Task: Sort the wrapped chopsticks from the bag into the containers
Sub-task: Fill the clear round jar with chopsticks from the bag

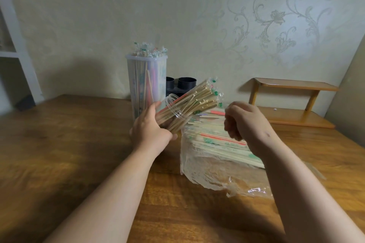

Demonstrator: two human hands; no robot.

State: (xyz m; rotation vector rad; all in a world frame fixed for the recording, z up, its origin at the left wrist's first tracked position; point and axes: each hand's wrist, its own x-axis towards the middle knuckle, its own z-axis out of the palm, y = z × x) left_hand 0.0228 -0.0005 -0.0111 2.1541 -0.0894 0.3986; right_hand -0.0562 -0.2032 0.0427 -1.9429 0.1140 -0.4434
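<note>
The left hand (150, 130) grips a tilted clear container (176, 113) of wrapped chopsticks (201, 98).

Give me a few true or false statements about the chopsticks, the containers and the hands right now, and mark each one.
1. The left hand holds a clear container tilted, with wrapped chopsticks sticking out of it. True.
2. The tall container stands empty. False: it stands upright and is packed with chopsticks.
3. The bag lies on the table with chopsticks inside. True.
4. The right hand grips the tall container. False: it is curled above the bag, apart from the tall container.
</note>
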